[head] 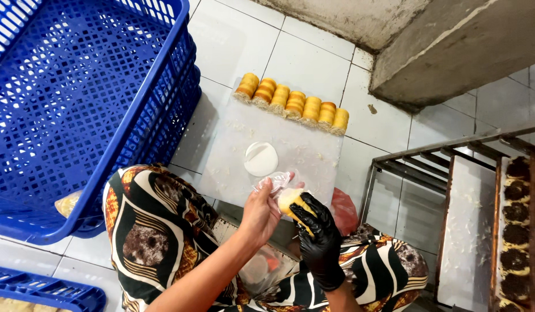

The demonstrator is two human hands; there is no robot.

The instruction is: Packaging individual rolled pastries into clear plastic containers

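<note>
My right hand (pixel 318 236), in a black glove, grips a small yellow cake roll slice (pixel 290 199). My bare left hand (pixel 260 212) pinches a clear plastic wrapper (pixel 278 181) against that slice. Both hands hover above my lap, over the near edge of a white board (pixel 314 153) lying on the tiled floor. A row of several yellow cake roll slices (pixel 293 104) stands along the board's far edge. A white round lid (pixel 261 159) rests on the board just beyond my hands.
A large blue plastic crate (pixel 77 110) stands at the left, with a wrapped cake (pixel 67 203) inside its near corner. Another blue crate (pixel 45 288) shows at bottom left. A metal rack (pixel 429 167) at the right holds a tray of dark-topped cakes (pixel 517 225). A concrete step (pixel 452 46) rises at the back.
</note>
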